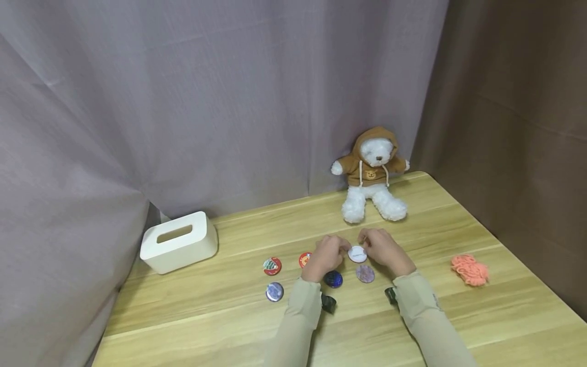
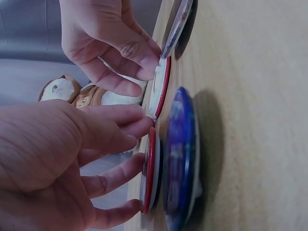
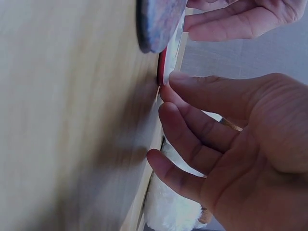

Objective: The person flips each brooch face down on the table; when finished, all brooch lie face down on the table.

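Note:
A white round badge with a red rim (image 1: 357,254) lies on the wooden table (image 1: 257,331) between my two hands. My left hand (image 1: 331,252) touches its left edge with the index fingertip (image 2: 144,122). My right hand (image 1: 377,247) touches its other edge with loosely extended fingertips (image 3: 175,79). Neither hand wraps around the badge (image 2: 161,86). A dark blue badge (image 1: 333,279) and a purple badge (image 1: 365,273) lie just in front of the hands. A red badge (image 1: 304,259) sits beside my left hand.
Two more badges (image 1: 272,265) (image 1: 274,291) lie further left. A white tissue box (image 1: 179,242) stands at the back left. A white teddy bear in a brown hoodie (image 1: 373,173) sits against the curtain. An orange yarn bundle (image 1: 470,269) lies at the right.

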Demonstrator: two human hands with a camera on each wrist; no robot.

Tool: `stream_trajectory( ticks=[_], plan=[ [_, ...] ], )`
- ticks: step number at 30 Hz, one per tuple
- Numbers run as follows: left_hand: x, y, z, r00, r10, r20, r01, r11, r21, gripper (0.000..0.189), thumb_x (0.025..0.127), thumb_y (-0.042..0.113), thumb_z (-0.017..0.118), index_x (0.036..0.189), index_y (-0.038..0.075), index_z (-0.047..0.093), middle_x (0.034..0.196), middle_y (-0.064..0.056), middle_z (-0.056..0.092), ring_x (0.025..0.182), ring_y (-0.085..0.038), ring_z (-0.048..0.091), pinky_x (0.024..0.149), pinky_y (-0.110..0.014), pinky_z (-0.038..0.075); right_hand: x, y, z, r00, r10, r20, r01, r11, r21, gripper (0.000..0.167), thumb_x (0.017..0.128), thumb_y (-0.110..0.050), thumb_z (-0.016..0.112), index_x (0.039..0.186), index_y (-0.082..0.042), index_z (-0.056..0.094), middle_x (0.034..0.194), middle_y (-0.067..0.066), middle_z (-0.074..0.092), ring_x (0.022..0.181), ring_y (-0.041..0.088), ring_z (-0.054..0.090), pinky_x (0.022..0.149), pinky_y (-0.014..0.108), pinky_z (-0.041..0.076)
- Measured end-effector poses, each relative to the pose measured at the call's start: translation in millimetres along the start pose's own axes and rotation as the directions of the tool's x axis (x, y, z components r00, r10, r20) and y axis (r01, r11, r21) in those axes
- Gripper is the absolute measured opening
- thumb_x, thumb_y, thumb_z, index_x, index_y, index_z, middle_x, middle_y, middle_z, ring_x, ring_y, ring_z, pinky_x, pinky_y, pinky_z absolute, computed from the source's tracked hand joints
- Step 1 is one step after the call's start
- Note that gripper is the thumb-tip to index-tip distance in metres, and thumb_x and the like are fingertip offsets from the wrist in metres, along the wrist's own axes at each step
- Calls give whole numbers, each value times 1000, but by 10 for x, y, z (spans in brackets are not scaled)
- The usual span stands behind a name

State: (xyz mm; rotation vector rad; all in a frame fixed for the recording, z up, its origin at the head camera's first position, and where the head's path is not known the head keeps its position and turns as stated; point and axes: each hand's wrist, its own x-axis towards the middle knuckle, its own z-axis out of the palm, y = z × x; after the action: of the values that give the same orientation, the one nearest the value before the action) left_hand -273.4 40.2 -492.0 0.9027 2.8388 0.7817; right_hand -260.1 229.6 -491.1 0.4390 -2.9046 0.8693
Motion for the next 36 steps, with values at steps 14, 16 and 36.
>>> stream_trajectory(
  ticks=[14,16,36],
  plan=[
    [-36,-99,-69,997,20,-68,-23,999,-36,42,77,-11,64,111,10,78,110,1,75,98,-9,66,81,-22,50,0,-30,-43,1000,-15,-9,15,1000,6,15,80,9,63,90,0,68,74,1,60,71,18,54,70,39,48],
    [-50,-126,-86,996,-4,-89,1,999,-36,40,80,-9,62,111,11,78,109,1,75,101,-14,68,82,-29,50,-2,-36,-59,1000,-20,-16,21,999,31,13,81,8,63,90,-1,68,74,0,59,71,18,54,69,39,48],
    [-118,-252,-290,974,-57,-221,-20,943,-332,23,97,11,60,114,2,73,112,-8,73,111,-22,65,98,-34,48,119,-283,-62,997,-71,-37,76,982,171,21,89,5,63,109,8,68,99,18,72,94,36,68,89,53,51]
  ],
)
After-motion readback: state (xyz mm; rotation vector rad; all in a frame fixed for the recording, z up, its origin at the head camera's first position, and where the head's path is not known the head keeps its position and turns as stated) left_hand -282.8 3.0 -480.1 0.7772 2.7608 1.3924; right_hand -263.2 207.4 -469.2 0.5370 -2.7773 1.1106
